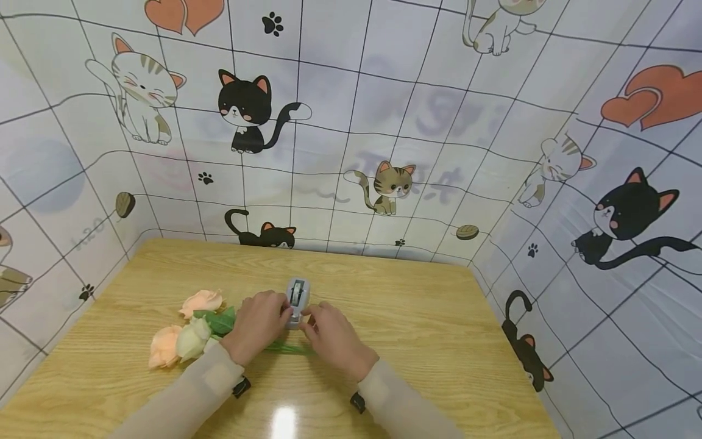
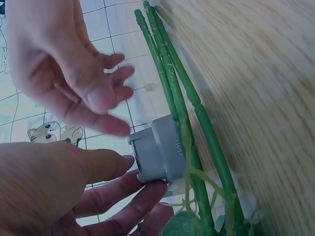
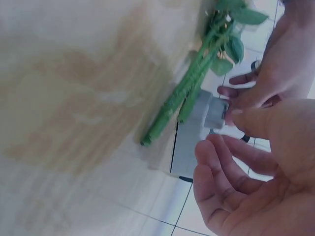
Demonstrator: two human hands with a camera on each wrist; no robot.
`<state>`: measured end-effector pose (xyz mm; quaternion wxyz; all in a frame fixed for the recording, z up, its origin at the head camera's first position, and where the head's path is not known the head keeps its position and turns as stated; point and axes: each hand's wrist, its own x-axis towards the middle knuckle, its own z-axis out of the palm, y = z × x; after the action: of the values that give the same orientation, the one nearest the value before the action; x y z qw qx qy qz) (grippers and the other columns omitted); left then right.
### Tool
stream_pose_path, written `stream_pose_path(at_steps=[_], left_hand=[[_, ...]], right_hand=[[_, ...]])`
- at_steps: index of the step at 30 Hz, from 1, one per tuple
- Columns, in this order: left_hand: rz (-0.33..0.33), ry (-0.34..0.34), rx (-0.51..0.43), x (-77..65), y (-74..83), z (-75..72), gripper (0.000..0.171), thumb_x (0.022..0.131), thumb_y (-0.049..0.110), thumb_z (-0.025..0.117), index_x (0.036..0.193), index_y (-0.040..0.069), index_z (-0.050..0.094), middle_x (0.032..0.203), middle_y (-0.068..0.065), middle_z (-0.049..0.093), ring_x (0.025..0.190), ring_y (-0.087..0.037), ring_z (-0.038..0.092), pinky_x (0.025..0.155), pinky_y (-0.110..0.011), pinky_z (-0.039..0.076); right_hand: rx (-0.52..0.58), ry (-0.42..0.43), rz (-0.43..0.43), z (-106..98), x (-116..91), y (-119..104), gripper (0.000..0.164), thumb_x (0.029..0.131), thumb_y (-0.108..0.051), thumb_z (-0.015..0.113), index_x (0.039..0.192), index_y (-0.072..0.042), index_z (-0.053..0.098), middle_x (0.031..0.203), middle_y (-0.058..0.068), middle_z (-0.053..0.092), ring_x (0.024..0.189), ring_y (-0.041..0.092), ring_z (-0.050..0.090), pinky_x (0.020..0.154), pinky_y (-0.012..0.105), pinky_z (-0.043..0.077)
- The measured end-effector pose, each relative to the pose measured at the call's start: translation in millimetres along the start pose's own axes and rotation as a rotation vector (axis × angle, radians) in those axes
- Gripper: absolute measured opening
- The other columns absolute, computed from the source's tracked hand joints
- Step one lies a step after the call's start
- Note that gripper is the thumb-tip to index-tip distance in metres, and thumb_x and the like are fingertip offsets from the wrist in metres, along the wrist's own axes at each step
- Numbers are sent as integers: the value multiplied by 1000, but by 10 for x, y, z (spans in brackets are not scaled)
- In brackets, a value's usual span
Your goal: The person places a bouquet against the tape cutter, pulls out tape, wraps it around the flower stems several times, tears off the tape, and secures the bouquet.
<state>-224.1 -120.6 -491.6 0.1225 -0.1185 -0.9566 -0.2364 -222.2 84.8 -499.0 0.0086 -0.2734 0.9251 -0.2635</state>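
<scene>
A grey tape dispenser (image 1: 297, 299) stands on the table with a roll of tape in it. My left hand (image 1: 260, 320) holds its front end, thumb (image 2: 115, 164) on one side and fingers curved round the other. Close by the same end is my right hand (image 1: 336, 336), its fingers (image 3: 216, 172) loosely bent and a gap showing between thumb and index finger. I see no tape between them. Green flower stems (image 2: 182, 108) lie beside the dispenser on the near side, partly hidden by my hands in the head view.
At the left of the wooden table (image 1: 428, 329), peach and cream artificial roses (image 1: 193, 338) lie with green leaves (image 1: 220, 321). A cat-patterned sheet (image 1: 351, 110) hangs behind the table and along both sides.
</scene>
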Motion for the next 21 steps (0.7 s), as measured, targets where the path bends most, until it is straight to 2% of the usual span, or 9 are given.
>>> stream_pose_path(at_steps=[4, 9, 16, 21], left_hand=[[-30, -22, -13, 11, 14, -5, 27, 107, 14, 84, 82, 10, 74, 77, -4, 69, 62, -13, 57, 55, -35, 49], [-41, -27, -25, 18, 26, 7, 25, 107, 14, 85, 86, 9, 74, 79, -5, 69, 63, -14, 58, 56, -34, 50], [-34, -8, -13, 17, 42, 13, 23, 106, 11, 86, 86, 7, 74, 80, -5, 68, 64, -15, 59, 56, -36, 51], [-33, -3, 8, 42, 47, 25, 22, 104, 10, 87, 87, 5, 75, 82, -7, 69, 66, -18, 62, 58, -39, 54]], right_hand=[[16, 26, 47, -25, 129, 38, 43, 119, -17, 71, 157, 2, 66, 130, 18, 72, 99, 17, 75, 78, 21, 63], [-4, 38, 80, -15, 275, 75, 55, 119, -15, 70, 168, 2, 54, 150, 24, 62, 93, 12, 69, 75, 22, 60], [-19, 19, 120, 11, 419, 76, 56, 118, -16, 71, 170, -1, 55, 153, 23, 60, 82, 8, 59, 69, 23, 54], [-61, 16, 153, 9, 468, 49, 57, 116, -17, 75, 169, -5, 59, 151, 20, 63, 84, 11, 60, 71, 27, 55]])
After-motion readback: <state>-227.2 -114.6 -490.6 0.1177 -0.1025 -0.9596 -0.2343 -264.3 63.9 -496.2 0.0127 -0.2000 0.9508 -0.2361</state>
